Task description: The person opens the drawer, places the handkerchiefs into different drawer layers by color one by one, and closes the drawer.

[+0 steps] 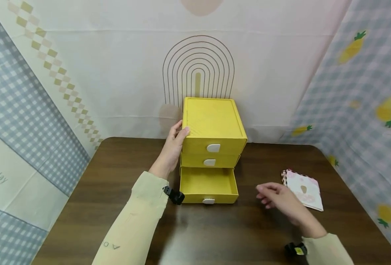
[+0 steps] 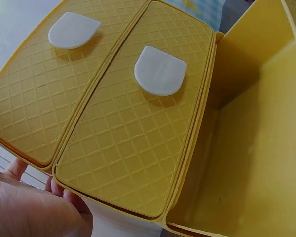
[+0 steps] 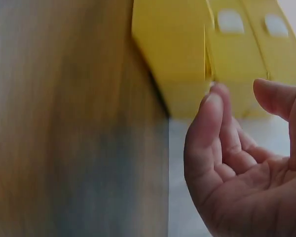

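Note:
A yellow drawer cabinet [image 1: 215, 117] with white tabs stands on the table against the back wall. Its bottom drawer [image 1: 208, 180] is pulled out, and no contents show in it. Both upper drawers are closed; the left wrist view shows the middle drawer [image 2: 123, 128] with its quilted front. My left hand [image 1: 170, 151] rests against the cabinet's left side, thumb at the top edge. To the right of the cabinet, my right hand [image 1: 283, 202] is above the table with loosely bent fingers, holding nothing. Apart from each other, its thumb and fingertips show in the right wrist view.
Beside the right hand lies a white cloth-like item [image 1: 306, 189] with pink patches and a checked edge. The dark wooden table [image 1: 208, 232] extends around the cabinet. Printed fabric [image 1: 122, 73] hangs behind and at both sides.

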{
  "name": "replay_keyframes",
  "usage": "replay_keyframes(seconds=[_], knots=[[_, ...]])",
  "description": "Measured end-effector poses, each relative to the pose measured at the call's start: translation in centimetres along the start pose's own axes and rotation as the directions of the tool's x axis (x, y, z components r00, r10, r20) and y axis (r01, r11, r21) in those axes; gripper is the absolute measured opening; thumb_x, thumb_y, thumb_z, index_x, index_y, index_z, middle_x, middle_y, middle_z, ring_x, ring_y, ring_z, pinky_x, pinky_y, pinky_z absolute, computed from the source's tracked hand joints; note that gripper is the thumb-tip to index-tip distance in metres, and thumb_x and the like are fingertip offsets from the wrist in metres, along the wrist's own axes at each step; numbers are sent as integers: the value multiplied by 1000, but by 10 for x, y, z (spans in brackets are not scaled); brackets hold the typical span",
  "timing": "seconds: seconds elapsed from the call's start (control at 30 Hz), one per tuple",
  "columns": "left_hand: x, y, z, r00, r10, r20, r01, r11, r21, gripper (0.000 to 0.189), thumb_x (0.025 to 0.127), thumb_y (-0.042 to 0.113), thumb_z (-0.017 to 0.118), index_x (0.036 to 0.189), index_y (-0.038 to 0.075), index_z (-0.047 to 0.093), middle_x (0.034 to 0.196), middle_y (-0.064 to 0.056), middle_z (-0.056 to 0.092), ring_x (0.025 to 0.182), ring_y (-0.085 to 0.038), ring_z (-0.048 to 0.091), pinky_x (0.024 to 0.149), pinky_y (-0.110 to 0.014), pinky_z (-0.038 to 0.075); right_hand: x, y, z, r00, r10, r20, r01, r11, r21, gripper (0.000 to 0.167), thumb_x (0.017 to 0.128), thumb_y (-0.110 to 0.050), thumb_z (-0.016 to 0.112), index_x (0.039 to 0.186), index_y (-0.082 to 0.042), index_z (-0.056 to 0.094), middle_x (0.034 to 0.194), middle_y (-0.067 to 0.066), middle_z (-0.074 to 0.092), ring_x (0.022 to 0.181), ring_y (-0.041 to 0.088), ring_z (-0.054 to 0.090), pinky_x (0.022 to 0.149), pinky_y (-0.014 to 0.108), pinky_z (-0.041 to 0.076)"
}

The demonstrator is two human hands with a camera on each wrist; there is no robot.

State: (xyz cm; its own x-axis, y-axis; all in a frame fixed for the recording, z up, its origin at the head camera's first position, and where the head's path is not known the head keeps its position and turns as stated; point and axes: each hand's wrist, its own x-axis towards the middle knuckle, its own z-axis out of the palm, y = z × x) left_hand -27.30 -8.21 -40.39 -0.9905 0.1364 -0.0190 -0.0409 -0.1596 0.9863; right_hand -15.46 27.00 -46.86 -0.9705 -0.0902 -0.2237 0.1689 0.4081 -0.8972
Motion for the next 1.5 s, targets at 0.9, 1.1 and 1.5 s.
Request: replay_keyframes(seconds=[0.9,1.1,1.5], knots=[[0,-2,11,1000,9,-1,-9,1000,1,65,92,52,58,148,34,30,139,-2,37,120,-22,45,103,-40,35,5,53,-113,932,167,-322,-317,809,-496,109,85,-71,51,138,21,26,126,41,43,111,54,45,83,59,42],[0,-2,8,1000,4,-17,-4,1000,4,66,91,53,59,148,36,31,137,-1,38,120,-22,45,103,-40,35,8,58,-117,943,178,-282,-310,778,-546,104,88,-68,50,134,23,29,124,42,45,105,53,50,79,57,45],[1,-3,0,1000,-4,-16,4,1000,1,67,91,55,58,149,36,29,139,2,37,124,-19,42,106,-39,31,17,64,-115,929,167,-331,-347,707,-617,111,80,-67,62,133,24,29,124,51,30,108,65,32,84,67,34]])
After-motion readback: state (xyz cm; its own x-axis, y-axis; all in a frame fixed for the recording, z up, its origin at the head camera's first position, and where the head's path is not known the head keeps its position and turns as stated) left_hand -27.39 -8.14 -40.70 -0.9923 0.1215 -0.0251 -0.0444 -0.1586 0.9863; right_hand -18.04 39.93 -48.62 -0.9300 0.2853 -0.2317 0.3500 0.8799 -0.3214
